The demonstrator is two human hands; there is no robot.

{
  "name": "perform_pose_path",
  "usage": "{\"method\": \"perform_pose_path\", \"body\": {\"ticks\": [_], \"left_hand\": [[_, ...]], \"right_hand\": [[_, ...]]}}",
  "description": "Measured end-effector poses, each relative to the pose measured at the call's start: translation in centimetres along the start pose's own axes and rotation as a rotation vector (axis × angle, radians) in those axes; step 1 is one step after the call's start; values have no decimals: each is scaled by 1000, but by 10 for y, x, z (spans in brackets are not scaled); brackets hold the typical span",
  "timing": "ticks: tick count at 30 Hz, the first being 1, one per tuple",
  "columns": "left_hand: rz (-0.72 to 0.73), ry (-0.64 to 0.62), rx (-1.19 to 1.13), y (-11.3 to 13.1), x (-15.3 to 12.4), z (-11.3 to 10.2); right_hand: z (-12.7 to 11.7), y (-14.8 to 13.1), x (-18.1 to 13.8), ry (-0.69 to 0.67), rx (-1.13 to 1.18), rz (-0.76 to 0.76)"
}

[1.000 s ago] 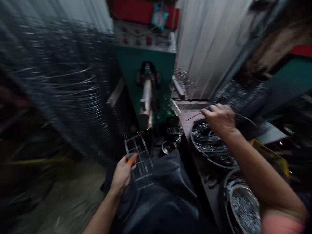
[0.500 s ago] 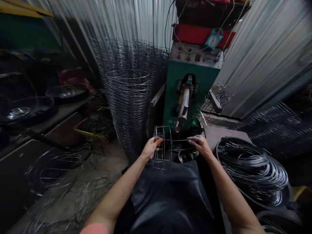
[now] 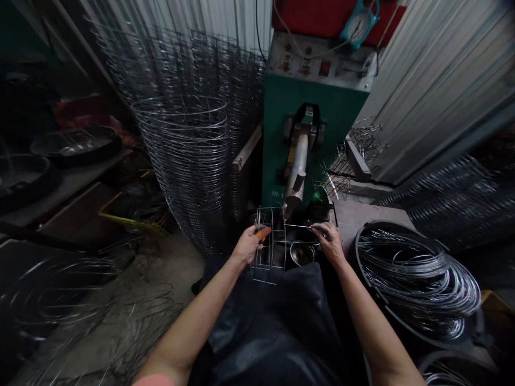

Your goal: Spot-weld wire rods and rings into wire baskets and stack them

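Note:
My left hand (image 3: 250,245) is closed on a small round wire frame (image 3: 272,257), with an orange cover on its thumb or a finger. My right hand (image 3: 329,240) pinches the right end of a thin straight metal rod (image 3: 298,227). The rod's left end reaches the frame, close under the tip of the slanted metal arm (image 3: 298,169) of a green machine (image 3: 277,123). Whether the rod touches the frame or the tip, I cannot tell. A small metal bowl (image 3: 301,253) sits below the rod.
Tall stacks of wire rings (image 3: 185,155) stand left of the machine. A black tub of loose wire hoops (image 3: 418,279) is at my right. Loose wire pieces (image 3: 132,327) lie on the floor at left, near a yellow-rimmed basket (image 3: 132,225).
The view has tilted down and come nearer the machine. Both hands, with the frame and the rod, are now closer to the tip of the machine's arm.

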State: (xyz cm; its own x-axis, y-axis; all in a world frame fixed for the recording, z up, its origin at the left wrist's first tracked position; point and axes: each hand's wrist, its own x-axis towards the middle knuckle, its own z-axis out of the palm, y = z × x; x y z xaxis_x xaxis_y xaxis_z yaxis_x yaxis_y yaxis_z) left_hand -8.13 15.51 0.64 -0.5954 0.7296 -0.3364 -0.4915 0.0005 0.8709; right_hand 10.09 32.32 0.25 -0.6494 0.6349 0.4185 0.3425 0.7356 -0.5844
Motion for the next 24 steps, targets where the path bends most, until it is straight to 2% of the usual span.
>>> {"method": "perform_pose_path", "body": {"ticks": [15, 24], "left_hand": [[-8, 16, -14, 6, 10, 2], [-16, 7, -17, 7, 15, 5]], "right_hand": [[-1, 6, 9, -75, 21, 3], [3, 13, 15, -53, 40, -2]]}}
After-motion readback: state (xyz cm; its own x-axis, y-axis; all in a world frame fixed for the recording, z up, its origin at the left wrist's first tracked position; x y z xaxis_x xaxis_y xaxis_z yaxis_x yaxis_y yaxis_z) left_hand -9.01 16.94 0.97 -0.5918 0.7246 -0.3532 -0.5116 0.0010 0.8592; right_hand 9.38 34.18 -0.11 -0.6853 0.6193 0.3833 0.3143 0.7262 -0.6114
